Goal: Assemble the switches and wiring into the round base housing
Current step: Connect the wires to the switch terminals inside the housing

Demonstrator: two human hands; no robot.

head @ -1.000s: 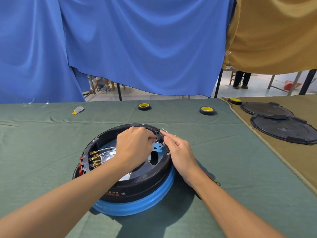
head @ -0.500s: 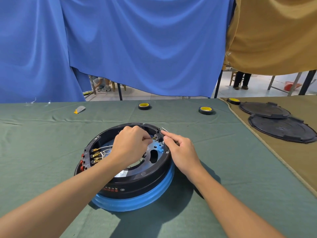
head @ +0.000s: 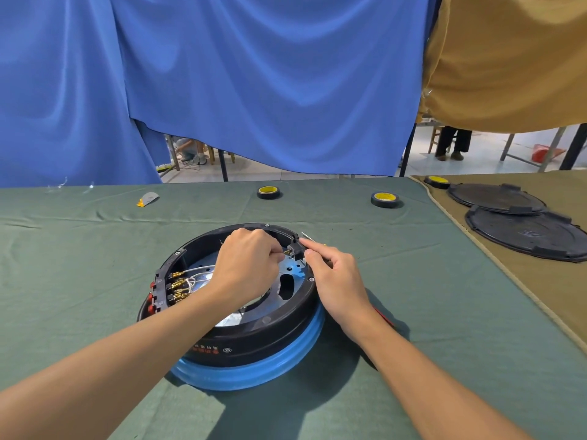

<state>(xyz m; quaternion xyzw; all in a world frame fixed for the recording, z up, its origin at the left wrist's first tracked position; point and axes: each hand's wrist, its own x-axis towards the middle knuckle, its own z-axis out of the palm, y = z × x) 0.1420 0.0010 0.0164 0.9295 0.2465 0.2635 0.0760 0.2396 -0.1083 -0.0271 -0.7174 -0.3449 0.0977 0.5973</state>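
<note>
At the far-right rim of the round base housing (head: pixel 254 331), the right hand (head: pixel 335 276) pinches the black switch (head: pixel 296 251), while the left hand (head: pixel 246 265) pinches a brass terminal (head: pixel 287 252) just left of it.

This is a makeshift assembly workshop. A work table under green cloth (head: pixel 95 249) holds a half-wired round housing (head: pixel 254 339) and tape rolls (head: pixel 268 192). Blue curtains (head: pixel 254 90) divide the stations, and black round covers (head: pixel 524 231) lie on the neighbouring table.

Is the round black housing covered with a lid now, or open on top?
Open. Inside the round black housing, metal plate and brass terminals show; two flat black lids lie apart on tan cloth.
</note>
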